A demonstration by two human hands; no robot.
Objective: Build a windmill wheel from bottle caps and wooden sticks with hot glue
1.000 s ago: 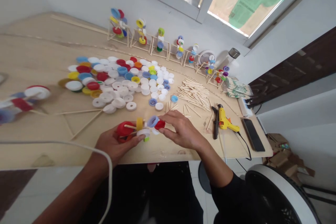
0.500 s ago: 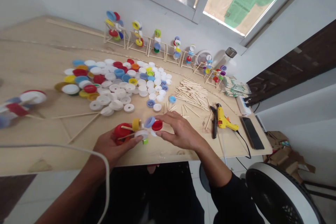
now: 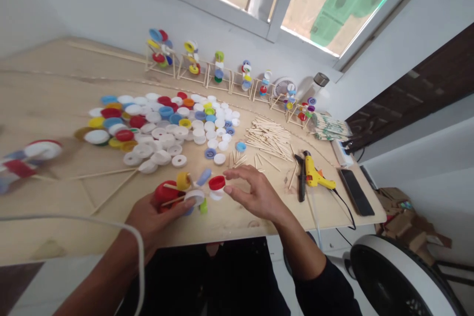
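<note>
In my left hand (image 3: 155, 212) is a wheel-like assembly of bottle caps (image 3: 194, 197) on thin wooden sticks, gripped between thumb and fingers. Red, yellow, white and light blue caps stand out from its middle, and part of it is hidden by the hand. A red cap (image 3: 217, 182) with a white one under it forms its right end. Just right of that cap, my right hand (image 3: 255, 190) has thumb and index finger apart, holding nothing; whether a fingertip touches the rim I cannot tell. A small green piece (image 3: 203, 206) shows below the assembly.
Loose bottle caps (image 3: 159, 128) are heaped at centre left, wooden sticks (image 3: 268, 136) right of them. A yellow glue gun (image 3: 316, 175) and phone (image 3: 356, 192) lie at right. Finished-looking cap wheels on stick frames (image 3: 218, 76) line the wall. A white cable (image 3: 138, 247) crosses my left forearm.
My right fingers have come slightly away from the blue and red caps. The assembly has turned a little in my left hand. The view has tilted slightly upward.
</note>
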